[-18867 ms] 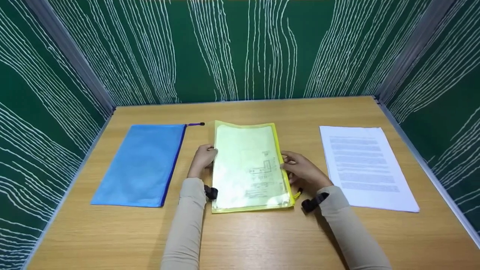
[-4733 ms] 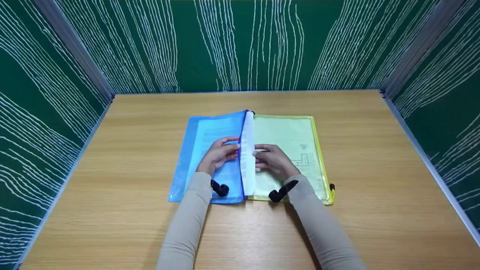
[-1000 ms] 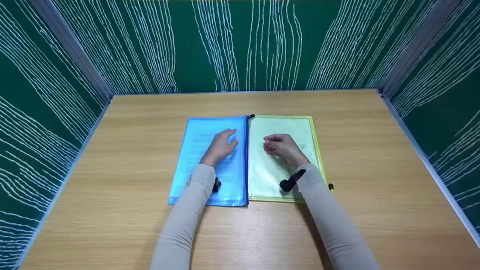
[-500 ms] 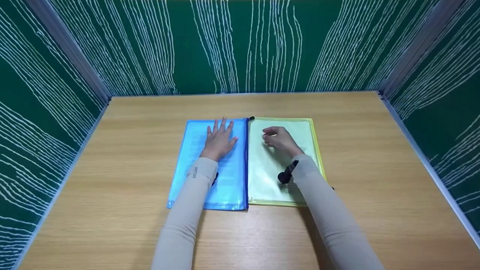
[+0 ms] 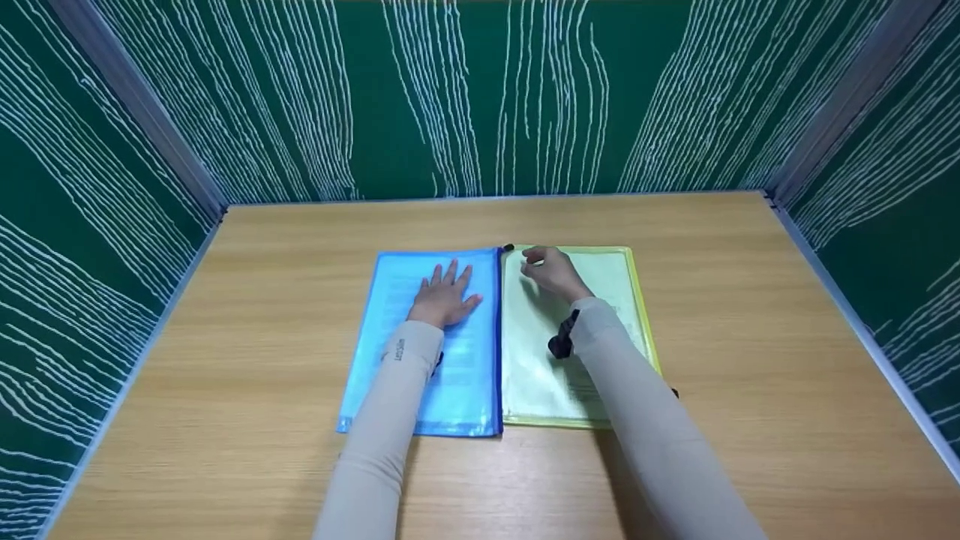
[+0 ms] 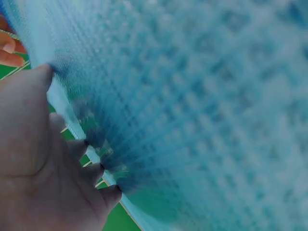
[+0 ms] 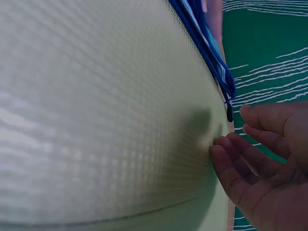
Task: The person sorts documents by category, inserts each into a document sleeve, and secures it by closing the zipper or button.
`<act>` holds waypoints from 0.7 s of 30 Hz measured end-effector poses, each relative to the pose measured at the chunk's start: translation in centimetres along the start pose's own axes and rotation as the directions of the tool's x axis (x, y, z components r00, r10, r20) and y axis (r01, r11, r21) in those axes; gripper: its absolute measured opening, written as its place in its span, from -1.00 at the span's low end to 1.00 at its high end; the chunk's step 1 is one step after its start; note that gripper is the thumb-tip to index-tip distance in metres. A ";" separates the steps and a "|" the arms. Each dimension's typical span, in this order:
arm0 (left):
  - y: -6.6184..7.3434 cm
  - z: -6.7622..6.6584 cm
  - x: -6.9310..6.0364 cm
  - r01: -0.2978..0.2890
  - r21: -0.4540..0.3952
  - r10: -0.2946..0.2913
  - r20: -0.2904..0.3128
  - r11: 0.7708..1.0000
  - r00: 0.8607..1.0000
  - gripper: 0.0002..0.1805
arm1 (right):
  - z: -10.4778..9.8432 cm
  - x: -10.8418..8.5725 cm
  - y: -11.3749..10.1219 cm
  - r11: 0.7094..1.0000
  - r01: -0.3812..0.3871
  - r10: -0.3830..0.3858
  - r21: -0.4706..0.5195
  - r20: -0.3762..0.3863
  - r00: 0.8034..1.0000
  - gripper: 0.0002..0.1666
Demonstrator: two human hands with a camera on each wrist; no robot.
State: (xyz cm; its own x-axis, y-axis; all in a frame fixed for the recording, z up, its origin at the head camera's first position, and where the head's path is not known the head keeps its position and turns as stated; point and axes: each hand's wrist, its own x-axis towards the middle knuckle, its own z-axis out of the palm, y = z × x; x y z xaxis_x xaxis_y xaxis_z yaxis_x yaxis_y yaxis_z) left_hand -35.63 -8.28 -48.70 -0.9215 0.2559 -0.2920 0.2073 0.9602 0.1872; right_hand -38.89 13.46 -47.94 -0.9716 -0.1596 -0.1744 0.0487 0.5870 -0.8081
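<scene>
A blue zip folder [image 5: 465,375] lies on the table, printed paper showing faintly through it. My left hand [image 5: 442,301] rests on it, fingers spread. In the left wrist view the fingertips [image 6: 111,193] touch the blue mesh surface [image 6: 202,96]. To the right is a yellow zip folder [image 5: 536,375] with paper inside, its left edge beside the blue zipper edge. My right hand [image 5: 555,271] is over its upper part, fingers loosely bent and holding nothing. Close to those fingers, a dark zipper pull [image 7: 230,113] hangs from the blue folder's top corner.
Both folders lie on a wooden table [image 5: 247,330] enclosed by green walls [image 5: 405,97] with white wavy lines. Near the right sleeve, the yellow folder's dark pull tip [image 5: 675,392] shows at its right edge.
Since 4.7 s ago the paper at the blue folder's opening has gone inside. The left hand has flattened onto the blue folder; the right hand has moved up toward its zipper pull.
</scene>
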 end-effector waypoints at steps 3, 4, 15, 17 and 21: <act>0.0 0.1 0.0 0.008 -0.005 -0.008 0.011 1.000 1.000 -0.25 | 0.1 0.9 -0.1 1.000 -0.014 0.014 0.001 -0.005 1.000 -0.49; 0.1 0.1 0.0 0.009 -0.001 -0.009 0.009 1.000 1.000 -0.25 | 0.1 1.2 -0.2 1.000 -0.017 0.017 -0.003 -0.008 1.000 -0.49; 0.1 0.4 -0.4 0.000 -0.011 0.000 -0.009 1.000 1.000 -0.25 | 1.6 3.6 -0.4 0.990 0.064 -0.070 -0.122 -0.045 0.997 -0.53; -0.1 0.4 -0.3 -0.005 -0.007 0.005 -0.009 1.000 1.000 -0.25 | 1.9 3.9 -0.6 0.985 0.088 -0.097 -0.146 -0.052 0.994 -0.55; -0.5 0.1 -0.1 -0.013 -0.010 0.012 -0.013 1.000 1.000 -0.25 | 2.3 4.6 -1.0 0.972 0.150 -0.167 -0.182 -0.079 0.983 -0.61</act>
State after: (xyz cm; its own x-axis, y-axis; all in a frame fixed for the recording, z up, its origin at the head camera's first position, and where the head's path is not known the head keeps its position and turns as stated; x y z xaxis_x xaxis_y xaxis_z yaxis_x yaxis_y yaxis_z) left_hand -35.60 -8.79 -48.89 -0.9232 0.2664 -0.2771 0.2156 0.9557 0.2005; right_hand -42.84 10.36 -49.20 -0.9813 -0.1924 0.0077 -0.1411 0.6912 -0.7088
